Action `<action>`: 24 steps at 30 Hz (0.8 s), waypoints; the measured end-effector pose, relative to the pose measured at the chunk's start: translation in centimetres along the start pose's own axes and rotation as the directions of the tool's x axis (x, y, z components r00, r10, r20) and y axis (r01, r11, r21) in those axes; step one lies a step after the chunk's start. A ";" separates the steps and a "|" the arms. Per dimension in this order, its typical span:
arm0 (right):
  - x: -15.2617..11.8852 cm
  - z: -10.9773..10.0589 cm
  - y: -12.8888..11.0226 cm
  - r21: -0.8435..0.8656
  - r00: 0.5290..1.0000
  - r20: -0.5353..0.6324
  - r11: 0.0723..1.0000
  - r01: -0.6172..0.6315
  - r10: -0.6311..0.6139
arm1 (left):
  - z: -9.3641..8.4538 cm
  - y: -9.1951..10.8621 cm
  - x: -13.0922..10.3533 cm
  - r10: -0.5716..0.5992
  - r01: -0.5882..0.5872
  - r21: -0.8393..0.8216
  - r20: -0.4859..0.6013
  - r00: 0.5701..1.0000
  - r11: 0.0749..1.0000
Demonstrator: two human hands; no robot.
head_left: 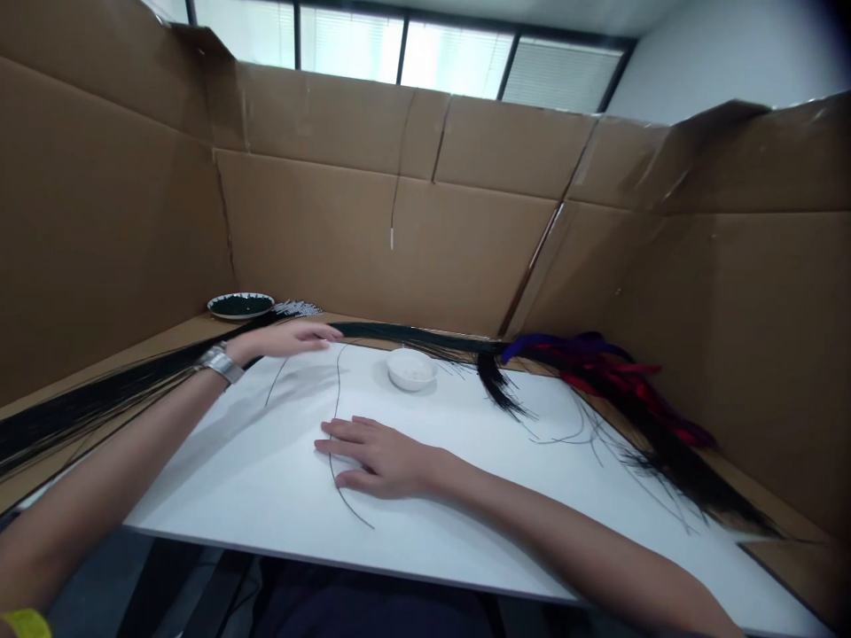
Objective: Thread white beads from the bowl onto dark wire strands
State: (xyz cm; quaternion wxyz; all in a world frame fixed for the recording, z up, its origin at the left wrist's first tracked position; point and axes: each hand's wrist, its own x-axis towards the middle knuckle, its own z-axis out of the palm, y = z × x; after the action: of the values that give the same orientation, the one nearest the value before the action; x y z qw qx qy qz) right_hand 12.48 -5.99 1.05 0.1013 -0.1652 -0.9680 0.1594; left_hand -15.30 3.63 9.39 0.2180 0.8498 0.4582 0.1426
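A silver wristband [222, 363], yellow sleeve edge [25, 623] and dark clothing [372, 604] are worn.

A single thin, dark strand [339, 383] lies uncoiled on the white tabletop [219, 483] in a loose, shallow curve. Its far stretch starts near the left hand [302, 338]; its middle crosses at the right hand's [382, 456] spread fingertips; its near end bends rightward, free.

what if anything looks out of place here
Several thin dark strands at right curl away from the black bundle and stray loosely over the white tabletop, so that side looks untidy.
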 end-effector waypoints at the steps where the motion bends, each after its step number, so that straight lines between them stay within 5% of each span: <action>1: 0.0 -0.1 -0.1 -0.009 1.000 0.004 1.000 0.010 -0.010 | 1.7 0.3 0.7 0.008 -0.012 0.033 0.100 0.995 0.999; 5: -1.0 -0.5 -1.1 -0.036 0.998 0.019 0.997 0.064 -0.063 | 7.0 -0.8 1.7 0.028 -0.054 0.154 0.163 0.986 0.987; 8: -4.1 -0.3 -3.0 -0.038 0.999 0.012 0.998 0.044 -0.044 | 8.7 -2.6 1.8 0.036 -0.064 0.232 0.122 0.992 0.971; 12: -9.0 1.4 -5.4 -0.088 0.997 -0.057 0.995 -0.054 0.049 | 9.4 -3.7 2.2 0.021 -0.040 0.270 0.072 0.997 0.962; 15: -10.8 3.3 -6.2 -0.224 0.983 -0.184 0.973 -0.052 0.010 | 9.8 -3.5 2.3 0.008 -0.024 0.289 0.055 0.998 0.957; 24: -8.3 7.5 -5.7 -0.472 0.900 -0.422 0.874 -0.114 -0.111 | 10.1 -3.3 2.1 -0.008 0.003 0.248 0.019 1.000 0.969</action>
State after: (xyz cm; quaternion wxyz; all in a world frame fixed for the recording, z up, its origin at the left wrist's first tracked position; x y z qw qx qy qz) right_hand 16.60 -16.12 -5.18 0.2708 -0.2175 -0.9288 -0.1294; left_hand -12.01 4.59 -0.89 0.1150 0.8706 0.4725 0.0752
